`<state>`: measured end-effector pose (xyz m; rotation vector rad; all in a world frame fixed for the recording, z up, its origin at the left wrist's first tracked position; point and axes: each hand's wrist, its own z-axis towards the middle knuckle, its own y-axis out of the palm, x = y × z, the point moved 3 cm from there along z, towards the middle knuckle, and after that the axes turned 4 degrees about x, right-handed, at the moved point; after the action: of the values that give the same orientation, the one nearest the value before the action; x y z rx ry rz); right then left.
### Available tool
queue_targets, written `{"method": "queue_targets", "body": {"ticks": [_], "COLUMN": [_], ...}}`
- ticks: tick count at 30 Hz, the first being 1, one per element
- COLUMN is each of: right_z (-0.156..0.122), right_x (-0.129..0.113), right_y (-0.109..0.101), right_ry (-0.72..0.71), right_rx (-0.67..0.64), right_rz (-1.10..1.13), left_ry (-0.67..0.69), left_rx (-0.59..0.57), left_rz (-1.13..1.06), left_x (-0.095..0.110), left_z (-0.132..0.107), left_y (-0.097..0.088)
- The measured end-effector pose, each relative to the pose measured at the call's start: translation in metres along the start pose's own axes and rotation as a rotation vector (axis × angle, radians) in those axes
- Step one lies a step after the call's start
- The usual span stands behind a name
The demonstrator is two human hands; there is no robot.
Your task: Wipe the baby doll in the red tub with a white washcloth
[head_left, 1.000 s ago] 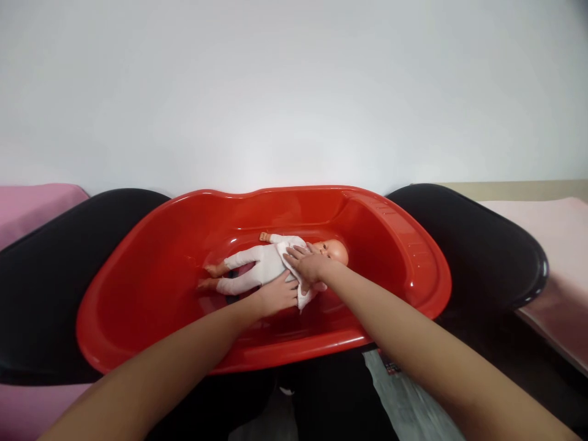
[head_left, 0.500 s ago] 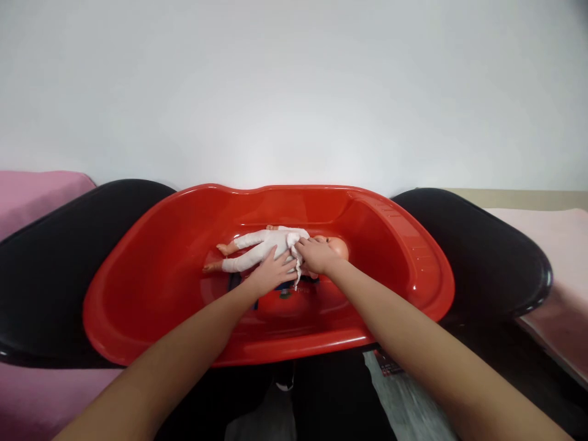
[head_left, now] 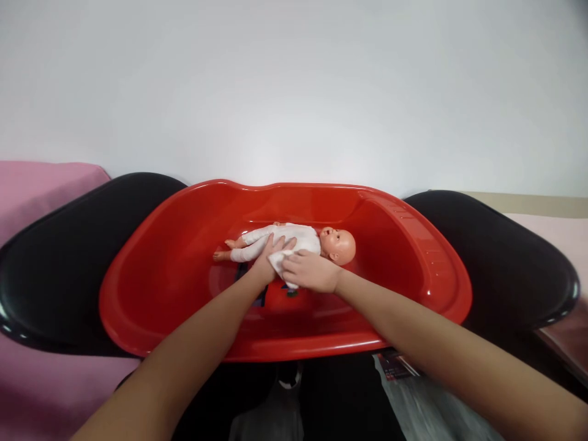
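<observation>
A baby doll (head_left: 309,235) in a white outfit lies on its back inside a red baby bathtub (head_left: 156,275), head to the right and bare feet to the left. My left hand (head_left: 267,262) rests on the doll's side with its fingers apart. Folded fingers of my right hand (head_left: 313,271) grip a small white cloth (head_left: 278,263) beside the doll's arm, close to my left hand. Part of the doll's near arm is hidden behind the hands.
The tub sits across black curved chairs (head_left: 500,263) on either side, against a pale wall (head_left: 294,92). A pink-covered surface (head_left: 46,190) is at the left, and a lighter pink one (head_left: 555,239) at the right. A dark printed sticker (head_left: 260,297) marks the tub floor.
My right hand has moved from the doll's chest and face toward me with the white cloth, uncovering the doll's face. My left hand stays on the doll. The view has shifted slightly.
</observation>
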<state>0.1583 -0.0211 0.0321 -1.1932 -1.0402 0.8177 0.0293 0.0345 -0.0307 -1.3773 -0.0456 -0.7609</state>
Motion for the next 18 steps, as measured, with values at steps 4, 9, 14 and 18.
{"method": "queue_targets", "body": {"ticks": [4,9,14,18], "right_z": [0.003,0.007,0.001,-0.003], "right_x": [-0.016,0.004,0.045,0.056], "right_y": [0.027,0.064,0.085,0.085], "right_ry": [-0.281,-0.256,-0.035,-0.065], "right_rx": [-0.067,-0.193,-0.069,0.068], "right_rz": [-0.078,0.003,-0.096,-0.302], "left_ry": [0.189,0.271,0.274,0.225], "left_rx": [-0.004,0.061,0.197,0.265], "left_rz": [0.269,0.495,0.606,0.609], "left_x": [0.011,0.018,0.013,0.01], "left_z": [-0.004,-0.005,0.001,0.004], "left_y": [-0.016,-0.03,-0.032,-0.04]}}
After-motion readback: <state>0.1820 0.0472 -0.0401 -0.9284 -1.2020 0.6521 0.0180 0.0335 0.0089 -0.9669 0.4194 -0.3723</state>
